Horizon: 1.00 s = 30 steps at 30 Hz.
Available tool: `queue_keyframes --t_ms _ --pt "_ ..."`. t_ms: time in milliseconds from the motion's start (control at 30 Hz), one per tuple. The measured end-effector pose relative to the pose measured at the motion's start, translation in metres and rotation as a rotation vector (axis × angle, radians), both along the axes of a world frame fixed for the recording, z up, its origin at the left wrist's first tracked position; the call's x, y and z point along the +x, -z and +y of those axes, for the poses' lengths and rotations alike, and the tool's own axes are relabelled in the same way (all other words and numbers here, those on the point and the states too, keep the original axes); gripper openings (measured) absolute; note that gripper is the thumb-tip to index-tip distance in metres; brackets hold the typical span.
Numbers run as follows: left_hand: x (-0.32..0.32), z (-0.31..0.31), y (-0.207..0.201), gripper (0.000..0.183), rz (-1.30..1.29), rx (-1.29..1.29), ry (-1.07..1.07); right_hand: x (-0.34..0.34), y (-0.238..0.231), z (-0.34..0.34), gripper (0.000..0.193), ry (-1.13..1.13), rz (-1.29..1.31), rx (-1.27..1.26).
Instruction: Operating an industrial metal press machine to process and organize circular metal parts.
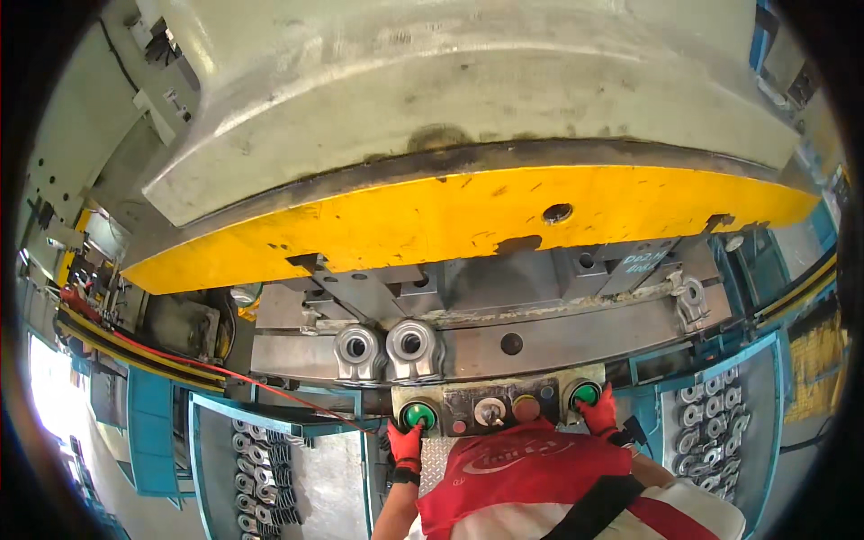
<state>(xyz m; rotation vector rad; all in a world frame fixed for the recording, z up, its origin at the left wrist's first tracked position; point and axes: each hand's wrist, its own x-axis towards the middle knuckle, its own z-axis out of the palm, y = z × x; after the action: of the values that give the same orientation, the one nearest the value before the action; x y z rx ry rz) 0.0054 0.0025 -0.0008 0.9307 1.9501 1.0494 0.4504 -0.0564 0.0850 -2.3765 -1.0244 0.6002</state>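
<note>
Apparently the press-cycle step: left hand (406, 443) sat at the left green button (418, 416), right hand (598, 413) at the right green button (586, 393), both on the control box (490, 409) at 6 o'clock. Red-gloved fingers looked together on the buttons; actual pressing could not be told. Two cast parts (389, 349) lay in the die under the yellow ram (432, 225). Next move probably needed both buttons held. Torso hid the forearms; bins (261, 477) of parts were cut off at 7 o'clock.
</note>
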Motion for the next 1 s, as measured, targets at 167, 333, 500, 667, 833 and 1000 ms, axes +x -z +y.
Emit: queue_keyframes --t_ms 167,333,500,667,833,1000 --pt "0.008 0.002 -0.015 0.075 0.031 0.008 0.023 -0.001 -0.004 0.000 0.102 0.019 0.029 -0.044" --pt "-0.002 0.001 -0.052 0.065 -0.357 0.054 0.161 0.004 -0.014 0.002 0.104 -0.027 0.097 -0.064" --pt "-0.032 0.013 -0.166 0.086 0.570 -0.638 0.584 0.006 -0.025 0.004 0.104 -0.057 0.076 -0.143" --pt "0.042 0.073 -0.318 0.062 0.562 0.023 0.604 0.003 -0.029 0.005 0.103 -0.072 0.106 -0.092" --pt "0.165 0.172 -0.400 0.062 0.649 0.656 0.713 0.013 -0.029 0.003 0.087 -0.078 0.180 -0.017" --pt "0.267 0.320 -0.411 0.080 0.978 0.459 0.575 0.021 -0.022 -0.019 0.080 0.014 0.423 0.158"
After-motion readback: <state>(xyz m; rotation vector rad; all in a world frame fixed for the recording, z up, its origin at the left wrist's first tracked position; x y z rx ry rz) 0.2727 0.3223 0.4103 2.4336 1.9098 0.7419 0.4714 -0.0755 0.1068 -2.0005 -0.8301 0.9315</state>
